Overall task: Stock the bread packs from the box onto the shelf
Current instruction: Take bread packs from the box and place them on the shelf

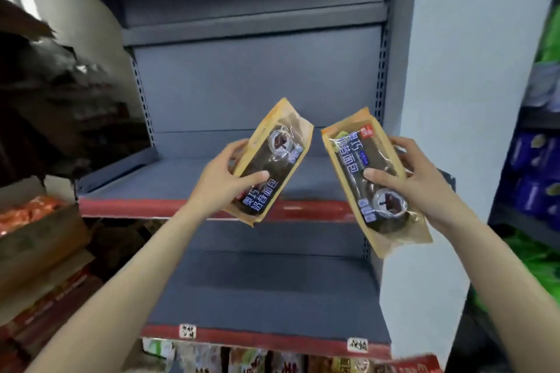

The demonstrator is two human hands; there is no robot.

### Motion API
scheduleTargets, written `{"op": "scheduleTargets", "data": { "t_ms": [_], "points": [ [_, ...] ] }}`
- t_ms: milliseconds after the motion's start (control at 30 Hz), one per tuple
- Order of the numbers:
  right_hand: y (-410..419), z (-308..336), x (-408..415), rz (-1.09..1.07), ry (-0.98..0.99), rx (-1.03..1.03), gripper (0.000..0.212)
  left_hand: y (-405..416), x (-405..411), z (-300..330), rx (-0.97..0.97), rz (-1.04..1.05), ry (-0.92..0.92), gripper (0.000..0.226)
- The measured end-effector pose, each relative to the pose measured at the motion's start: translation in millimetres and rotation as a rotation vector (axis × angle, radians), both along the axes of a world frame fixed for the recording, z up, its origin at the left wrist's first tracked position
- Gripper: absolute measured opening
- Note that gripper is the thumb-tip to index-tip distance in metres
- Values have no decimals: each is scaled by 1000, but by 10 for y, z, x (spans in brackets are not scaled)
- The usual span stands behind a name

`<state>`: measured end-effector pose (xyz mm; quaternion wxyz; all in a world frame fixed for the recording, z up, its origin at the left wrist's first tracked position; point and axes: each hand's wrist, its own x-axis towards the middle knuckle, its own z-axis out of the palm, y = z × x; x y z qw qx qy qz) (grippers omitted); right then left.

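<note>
My left hand grips one bread pack, a tan wrapper with dark bread and blue lettering, tilted with its top toward the upper right. In my right hand is a second, matching bread pack, leaning the other way. Both packs hang in the air in front of the middle grey shelf with its red front edge. That shelf carries nothing. The grey shelf below it is bare too.
A cardboard box with orange-red packets stands at the left. A white upright panel bounds the shelves on the right, with blue and green goods beyond it. Packaged goods fill the lowest row under the red price strip.
</note>
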<state>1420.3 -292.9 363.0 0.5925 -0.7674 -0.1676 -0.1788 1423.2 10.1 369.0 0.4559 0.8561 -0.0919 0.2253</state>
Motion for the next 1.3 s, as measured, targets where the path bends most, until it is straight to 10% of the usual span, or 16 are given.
{"op": "scheduleTargets", "data": {
  "t_ms": [300, 500, 767, 900, 1100, 1300],
  "points": [
    [-29, 672, 1155, -143, -459, -606, 75, -15, 809, 283, 23, 208, -6, 85],
    [162, 500, 2063, -177, -332, -1201, 75, 96, 1022, 205, -43, 238, 2, 81],
    [172, 221, 2630, -350, -272, -1518, 58, 93, 1366, 152, 441, 336, -23, 69],
    [19, 279, 2535, -464, -191, -1470, 52, -29, 1476, 185, 581, 274, -57, 71],
    [-165, 413, 1910, -396, -371, -707, 51, -609, 1833, 363, 782, -21, -85, 70],
    [-293, 100, 1899, -236, -189, -1165, 53, -1241, 2176, 273, 990, -120, -76, 71]
  ]
}}
